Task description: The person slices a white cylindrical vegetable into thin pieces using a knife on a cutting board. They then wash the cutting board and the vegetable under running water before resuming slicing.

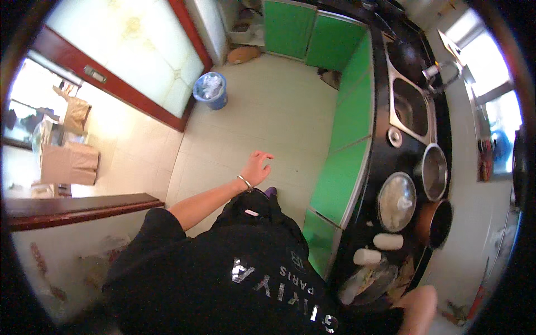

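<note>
My left hand [256,168] hangs in the air above the tiled floor [284,109], holding nothing, its fingers loosely curled and apart. A bangle [245,183] circles that wrist. At the bottom right, part of my right arm [422,305] shows beside the black countertop [356,234]; my right hand is out of view. Near that arm lie a plastic bag [356,284] and two white cylindrical things [388,241]. Farther along the counter are a round glass lid with a knob [397,201], a brown pot [425,224] and a steel pot [434,171].
Green cabinets [347,167] run below the counter, which holds a steel sink [410,106] and a small round metal piece [394,137]. A blue waste bin [211,96] stands by the red-framed glass door [138,54]. Cardboard boxes [69,163] lie beyond the doorway.
</note>
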`<state>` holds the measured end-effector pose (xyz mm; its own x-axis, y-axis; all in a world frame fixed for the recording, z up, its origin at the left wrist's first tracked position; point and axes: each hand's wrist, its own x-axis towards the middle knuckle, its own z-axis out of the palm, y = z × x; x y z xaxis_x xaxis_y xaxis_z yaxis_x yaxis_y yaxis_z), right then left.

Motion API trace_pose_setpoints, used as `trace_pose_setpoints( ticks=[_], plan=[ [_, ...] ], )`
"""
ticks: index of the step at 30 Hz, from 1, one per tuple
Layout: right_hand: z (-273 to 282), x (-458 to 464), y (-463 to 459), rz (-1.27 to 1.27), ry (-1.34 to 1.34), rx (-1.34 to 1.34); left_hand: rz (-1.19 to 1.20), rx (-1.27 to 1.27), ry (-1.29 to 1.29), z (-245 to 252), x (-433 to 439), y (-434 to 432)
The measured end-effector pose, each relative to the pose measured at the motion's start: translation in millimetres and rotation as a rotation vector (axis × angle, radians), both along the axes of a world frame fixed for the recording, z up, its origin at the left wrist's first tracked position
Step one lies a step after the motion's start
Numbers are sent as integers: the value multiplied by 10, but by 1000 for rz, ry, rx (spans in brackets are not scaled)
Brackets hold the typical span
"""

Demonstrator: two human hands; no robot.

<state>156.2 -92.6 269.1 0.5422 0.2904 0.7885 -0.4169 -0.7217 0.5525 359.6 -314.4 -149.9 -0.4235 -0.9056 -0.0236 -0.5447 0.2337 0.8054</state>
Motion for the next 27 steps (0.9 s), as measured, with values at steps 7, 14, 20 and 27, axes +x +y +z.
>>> trace_pose_setpoints(
  ticks=[7,14,20,27],
  plan=[
    [202,137,-1197,284,79,-170,280,77,-36,102,585,-388],
    [201,-58,-2069,402,75,-265,359,-12,-42,60,573,-990],
    [196,-386,-2924,444,74,-323,422,33,40,-179,299,-1942],
    [261,-736,-4169,534,65,-356,563,48,-40,-124,158,-2882]
  ],
)
